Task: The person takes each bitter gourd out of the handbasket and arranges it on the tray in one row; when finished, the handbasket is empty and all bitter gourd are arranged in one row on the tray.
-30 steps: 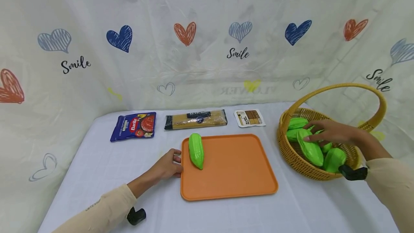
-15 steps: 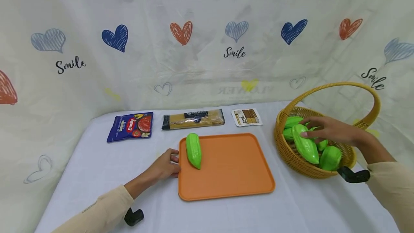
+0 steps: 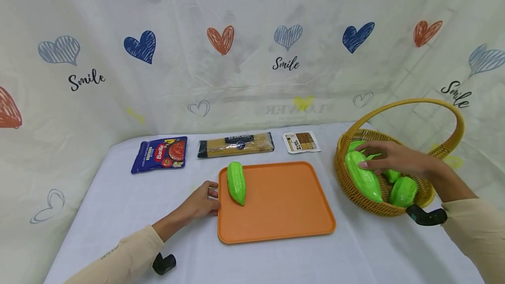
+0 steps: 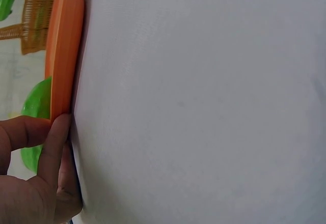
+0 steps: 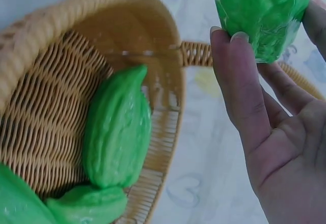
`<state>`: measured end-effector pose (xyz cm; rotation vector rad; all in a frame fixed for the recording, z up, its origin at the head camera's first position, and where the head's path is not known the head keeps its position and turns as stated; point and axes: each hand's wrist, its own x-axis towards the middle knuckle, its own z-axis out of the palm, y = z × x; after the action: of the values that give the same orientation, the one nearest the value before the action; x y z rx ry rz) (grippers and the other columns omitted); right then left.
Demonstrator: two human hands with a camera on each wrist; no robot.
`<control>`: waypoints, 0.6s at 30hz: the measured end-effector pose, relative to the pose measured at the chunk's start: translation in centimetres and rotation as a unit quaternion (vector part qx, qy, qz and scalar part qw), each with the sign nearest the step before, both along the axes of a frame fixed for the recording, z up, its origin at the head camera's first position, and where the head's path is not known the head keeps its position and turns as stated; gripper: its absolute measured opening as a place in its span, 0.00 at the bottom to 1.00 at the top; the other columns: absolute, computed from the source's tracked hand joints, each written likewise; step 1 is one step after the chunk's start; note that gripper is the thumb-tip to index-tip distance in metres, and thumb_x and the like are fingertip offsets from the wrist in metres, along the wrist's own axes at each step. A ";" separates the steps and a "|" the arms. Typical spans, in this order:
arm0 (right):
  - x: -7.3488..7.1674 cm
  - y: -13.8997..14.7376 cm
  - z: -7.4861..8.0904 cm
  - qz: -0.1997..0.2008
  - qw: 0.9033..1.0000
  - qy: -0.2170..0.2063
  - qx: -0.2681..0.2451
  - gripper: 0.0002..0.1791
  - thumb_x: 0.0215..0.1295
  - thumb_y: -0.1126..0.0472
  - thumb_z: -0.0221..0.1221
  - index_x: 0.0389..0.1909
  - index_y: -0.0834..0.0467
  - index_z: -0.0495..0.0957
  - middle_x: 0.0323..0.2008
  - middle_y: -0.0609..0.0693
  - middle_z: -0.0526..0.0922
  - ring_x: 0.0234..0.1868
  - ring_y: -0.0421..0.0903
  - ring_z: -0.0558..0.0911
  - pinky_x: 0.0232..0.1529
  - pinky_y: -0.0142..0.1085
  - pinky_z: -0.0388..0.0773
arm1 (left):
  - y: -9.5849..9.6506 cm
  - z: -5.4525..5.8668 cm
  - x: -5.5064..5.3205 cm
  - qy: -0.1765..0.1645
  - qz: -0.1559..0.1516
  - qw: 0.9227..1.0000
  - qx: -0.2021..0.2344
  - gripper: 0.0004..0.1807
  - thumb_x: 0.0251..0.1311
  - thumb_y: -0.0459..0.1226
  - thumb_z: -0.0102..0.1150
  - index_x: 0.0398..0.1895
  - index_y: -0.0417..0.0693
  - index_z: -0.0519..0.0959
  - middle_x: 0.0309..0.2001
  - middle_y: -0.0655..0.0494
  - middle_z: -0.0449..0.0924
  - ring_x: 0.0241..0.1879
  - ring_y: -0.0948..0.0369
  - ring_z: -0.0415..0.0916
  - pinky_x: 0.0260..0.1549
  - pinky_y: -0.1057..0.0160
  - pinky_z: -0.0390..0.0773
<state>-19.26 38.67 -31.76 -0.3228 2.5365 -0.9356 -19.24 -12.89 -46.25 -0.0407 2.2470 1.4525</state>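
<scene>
My right hand [image 3: 402,159] grips a green ridged gourd [image 3: 362,176], fingers on one side and thumb on the other. In the right wrist view this gourd [image 5: 265,15] is lifted above other green gourds [image 5: 117,127] lying in the wicker basket [image 5: 41,127]. At the left, my left hand [image 3: 199,203] holds the left edge of an orange tray [image 3: 288,205]. The left wrist view shows thumb and fingertips pinching the tray's rim [image 4: 63,46]. Another green gourd [image 3: 236,183] lies lengthwise on the tray's left side.
Behind the tray lie a blue sauce pouch [image 3: 159,154], a pack of spaghetti [image 3: 236,144] and a small white-and-brown packet [image 3: 301,142]. The basket's tall handle [image 3: 414,101] arches over the right forearm. A white cloth [image 3: 189,249] covers the table.
My right hand has shifted slightly left with the gourd, toward the basket's left rim. The left hand stays at the tray's edge. The head view has turned a little.
</scene>
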 end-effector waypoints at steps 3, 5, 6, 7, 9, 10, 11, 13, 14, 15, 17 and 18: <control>0.2 -1.0 0.0 0.012 1.000 0.012 -0.001 0.29 0.70 0.52 0.60 0.67 0.59 0.67 0.59 0.63 0.75 0.44 0.50 0.82 0.43 0.37 0.84 | -0.1 0.0 0.0 0.003 0.000 1.000 0.000 0.38 0.50 0.25 0.62 0.69 0.37 0.63 0.51 0.43 0.73 0.37 0.58 0.80 0.36 0.60 0.88; 0.4 -1.7 -0.1 0.020 1.000 0.020 0.001 0.28 0.69 0.52 0.61 0.66 0.58 0.68 0.57 0.61 0.77 0.43 0.49 0.82 0.42 0.37 0.84 | -0.1 0.0 0.0 0.003 -0.001 1.000 0.000 0.38 0.50 0.25 0.62 0.69 0.37 0.63 0.51 0.43 0.73 0.37 0.57 0.80 0.36 0.60 0.88; 0.4 -1.9 -0.1 0.024 0.999 0.021 -0.002 0.28 0.69 0.52 0.61 0.66 0.58 0.69 0.57 0.61 0.77 0.43 0.48 0.83 0.42 0.37 0.84 | 0.0 0.0 0.0 0.003 -0.001 1.000 -0.001 0.38 0.50 0.25 0.62 0.69 0.37 0.63 0.51 0.43 0.73 0.37 0.57 0.80 0.36 0.60 0.88; 0.4 -2.2 -0.2 0.027 0.999 0.023 -0.004 0.28 0.69 0.52 0.61 0.66 0.58 0.69 0.56 0.60 0.77 0.43 0.48 0.83 0.42 0.37 0.85 | 0.0 0.0 0.0 0.002 0.000 1.000 -0.002 0.38 0.50 0.25 0.62 0.69 0.37 0.63 0.51 0.43 0.73 0.37 0.57 0.80 0.36 0.60 0.88; 0.5 -2.6 -0.5 0.033 0.999 0.023 -0.006 0.27 0.69 0.52 0.61 0.65 0.56 0.69 0.56 0.59 0.77 0.45 0.48 0.83 0.43 0.36 0.85 | 0.0 0.0 0.0 0.000 0.001 1.000 -0.006 0.38 0.50 0.26 0.63 0.69 0.38 0.63 0.51 0.44 0.73 0.37 0.58 0.80 0.36 0.61 0.88; 0.4 -2.8 -0.6 0.033 0.999 0.021 -0.006 0.27 0.69 0.52 0.62 0.65 0.55 0.70 0.57 0.58 0.77 0.47 0.49 0.82 0.44 0.36 0.85 | 0.1 -0.1 0.0 -0.001 0.001 1.000 -0.008 0.38 0.51 0.26 0.63 0.69 0.38 0.63 0.51 0.44 0.73 0.37 0.58 0.80 0.35 0.61 0.88; 0.4 -3.0 -0.8 0.034 0.999 0.017 -0.009 0.27 0.69 0.52 0.62 0.65 0.54 0.70 0.58 0.58 0.76 0.50 0.50 0.82 0.45 0.36 0.85 | 0.1 -0.1 -0.1 -0.002 0.001 1.000 -0.011 0.38 0.51 0.26 0.63 0.69 0.39 0.64 0.51 0.44 0.73 0.37 0.58 0.80 0.35 0.61 0.88; 0.4 -3.3 -1.0 0.037 0.999 0.012 -0.019 0.27 0.69 0.52 0.62 0.65 0.55 0.69 0.59 0.59 0.76 0.53 0.52 0.80 0.45 0.36 0.85 | 0.0 0.0 -0.1 -0.004 0.001 1.000 -0.014 0.38 0.51 0.27 0.63 0.69 0.39 0.63 0.51 0.45 0.73 0.37 0.58 0.80 0.36 0.61 0.88; 0.4 -3.5 -1.1 0.039 0.999 0.010 -0.025 0.27 0.69 0.53 0.62 0.65 0.55 0.69 0.59 0.59 0.75 0.54 0.53 0.80 0.45 0.36 0.84 | 0.0 0.0 -0.1 -0.005 0.000 1.000 -0.016 0.38 0.52 0.27 0.63 0.69 0.40 0.63 0.51 0.45 0.73 0.37 0.58 0.80 0.36 0.61 0.88; 0.3 -3.7 -1.3 0.040 0.999 0.008 -0.032 0.27 0.69 0.53 0.62 0.65 0.56 0.69 0.59 0.60 0.75 0.55 0.54 0.80 0.45 0.36 0.84 | 0.0 0.0 -0.1 -0.006 -0.001 1.000 -0.017 0.38 0.52 0.27 0.64 0.69 0.40 0.63 0.51 0.45 0.73 0.37 0.58 0.80 0.36 0.61 0.88; 0.3 -4.1 -1.5 0.044 0.998 0.008 -0.046 0.28 0.69 0.55 0.62 0.66 0.59 0.68 0.58 0.62 0.76 0.52 0.55 0.81 0.44 0.37 0.85 | 0.0 0.1 -0.1 -0.006 -0.003 1.000 -0.018 0.38 0.52 0.27 0.64 0.69 0.40 0.63 0.52 0.45 0.73 0.38 0.58 0.80 0.36 0.61 0.88; 0.2 -4.3 -1.6 0.047 0.998 0.012 -0.048 0.28 0.69 0.55 0.62 0.66 0.60 0.68 0.58 0.61 0.76 0.52 0.55 0.81 0.43 0.37 0.85 | 0.0 0.1 -0.1 -0.006 -0.003 1.000 -0.017 0.38 0.52 0.27 0.64 0.69 0.40 0.63 0.52 0.45 0.73 0.38 0.58 0.80 0.36 0.61 0.88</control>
<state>-19.01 34.33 -33.34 -0.4816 2.4797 -1.0248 -19.33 -12.86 -46.12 -0.0521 2.2603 1.4071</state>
